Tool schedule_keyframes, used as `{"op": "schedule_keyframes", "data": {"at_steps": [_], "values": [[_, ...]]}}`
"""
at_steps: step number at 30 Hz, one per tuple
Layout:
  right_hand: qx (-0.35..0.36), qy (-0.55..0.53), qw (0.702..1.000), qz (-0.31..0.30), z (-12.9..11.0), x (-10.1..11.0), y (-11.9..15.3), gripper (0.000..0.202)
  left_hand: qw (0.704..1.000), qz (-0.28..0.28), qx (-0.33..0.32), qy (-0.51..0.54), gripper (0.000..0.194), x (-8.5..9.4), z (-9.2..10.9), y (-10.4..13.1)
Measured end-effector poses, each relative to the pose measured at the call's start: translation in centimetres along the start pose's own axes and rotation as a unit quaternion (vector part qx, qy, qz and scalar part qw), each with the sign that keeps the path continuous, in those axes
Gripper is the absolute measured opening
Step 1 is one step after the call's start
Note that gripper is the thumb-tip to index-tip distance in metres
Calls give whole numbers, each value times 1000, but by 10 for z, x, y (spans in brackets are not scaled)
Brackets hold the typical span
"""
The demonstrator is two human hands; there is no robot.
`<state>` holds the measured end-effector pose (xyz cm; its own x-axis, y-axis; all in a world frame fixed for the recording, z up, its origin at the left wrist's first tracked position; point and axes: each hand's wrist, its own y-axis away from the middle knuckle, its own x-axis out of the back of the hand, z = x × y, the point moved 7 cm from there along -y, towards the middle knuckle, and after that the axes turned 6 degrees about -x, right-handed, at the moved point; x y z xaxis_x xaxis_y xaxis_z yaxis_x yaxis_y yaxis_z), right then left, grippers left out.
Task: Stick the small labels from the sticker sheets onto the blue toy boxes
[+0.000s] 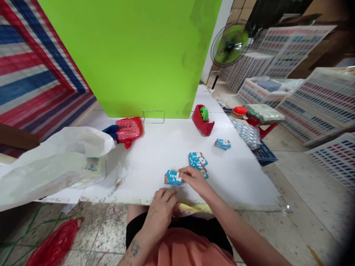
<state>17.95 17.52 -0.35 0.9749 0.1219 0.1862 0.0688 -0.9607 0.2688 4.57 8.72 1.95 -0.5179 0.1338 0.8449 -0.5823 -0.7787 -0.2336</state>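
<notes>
My right hand (192, 179) reaches over the white table, thumb and fingers pinched at the right end of a small stack of blue "TOY" cards (171, 177). A white square shows on the top card beside the fingertips. My left hand (162, 203) is at the table's front edge with its fingers curled, and what they hold, if anything, is hidden. A yellow patterned piece (194, 208) shows just right of it, along the edge. Behind my right hand, more blue cards (196, 159) lie overlapping. Another small card stack (222, 143) sits farther right.
A red tape dispenser (203, 122) with green tape stands at the back right. A red dotted pouch (129, 131) and a white plastic bag (63, 159) lie left. A green panel (133, 55) rises behind. White crates (321, 103) and a fan (230, 44) are right.
</notes>
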Motion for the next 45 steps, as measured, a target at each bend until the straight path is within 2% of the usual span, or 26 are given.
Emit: {"op": "schedule_keyframes", "data": {"at_steps": [20, 27, 30, 33, 36, 40, 45], "values": [[27, 85, 996, 8, 5, -4, -7, 14, 999, -19, 0, -51, 18, 1, 0, -4], [44, 118, 992, 27, 7, -4, -7, 11, 998, -26, 4, -55, 9, 0, -5, -15], [85, 151, 983, 53, 1, -3, -3, 7, 998, -25, 14, -58, 10, -1, -8, -19], [166, 207, 960, 90, -14, -2, 7, 5, 998, -22, 19, -64, 13, -1, -8, -21], [203, 236, 944, 111, -26, -1, 16, 9, 998, -2, 14, -53, 12, 6, -5, -18], [194, 195, 955, 114, -30, 3, 18, 6, 999, 15, 2, -42, 13, 13, 1, -7], [141, 104, 980, 98, -24, 8, 10, 12, 1000, 4, 6, -29, 17, 12, 3, 7]]}}
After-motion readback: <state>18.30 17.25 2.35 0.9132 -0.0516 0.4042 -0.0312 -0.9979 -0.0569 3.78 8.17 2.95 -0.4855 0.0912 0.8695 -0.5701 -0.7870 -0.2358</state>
